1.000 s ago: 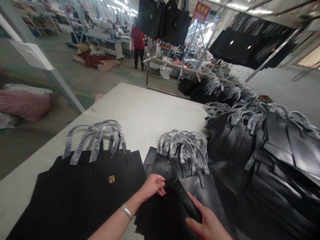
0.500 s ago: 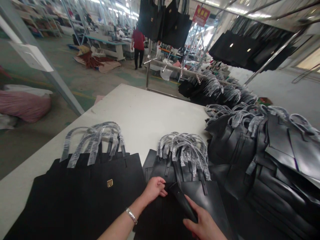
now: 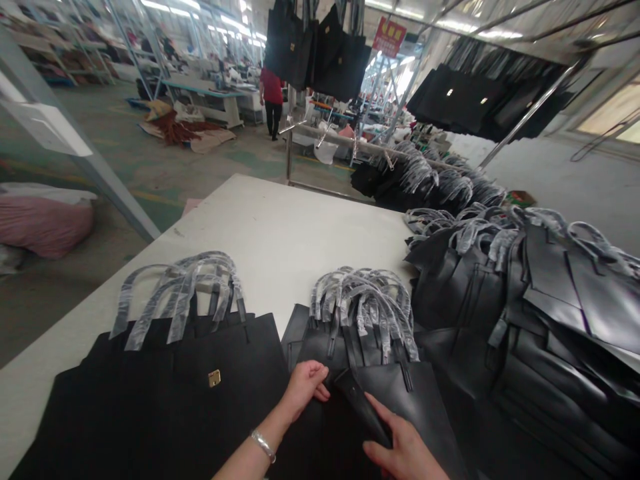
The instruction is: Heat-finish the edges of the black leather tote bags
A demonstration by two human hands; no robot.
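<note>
Black bag pieces with plastic-wrapped handles lie on a white table (image 3: 270, 227). On the left is a stack of black panels (image 3: 165, 400) with a gold clasp (image 3: 215, 379). My left hand (image 3: 306, 387) is at the edge of the middle stack (image 3: 420, 393), its fingers curled together; what they hold, if anything, is hidden. Beside it on the right, my right hand (image 3: 400, 440) is wrapped round a dark folded strip or flap (image 3: 363, 403) that stands up from the middle stack. The wrapped handles (image 3: 363, 300) rise just beyond both hands.
A large pile of black bags (image 3: 500, 313) covers the table's right side. Past the table, a metal rack (image 3: 340, 137) has black bags (image 3: 315, 50) above it. A person in a red top (image 3: 271, 90) stands far back. A metal post (image 3: 95, 153) slants at the left.
The camera view has shifted slightly, and the table and stacks appear a little to the left. Both hands keep nearly the same pose over the middle stack.
</note>
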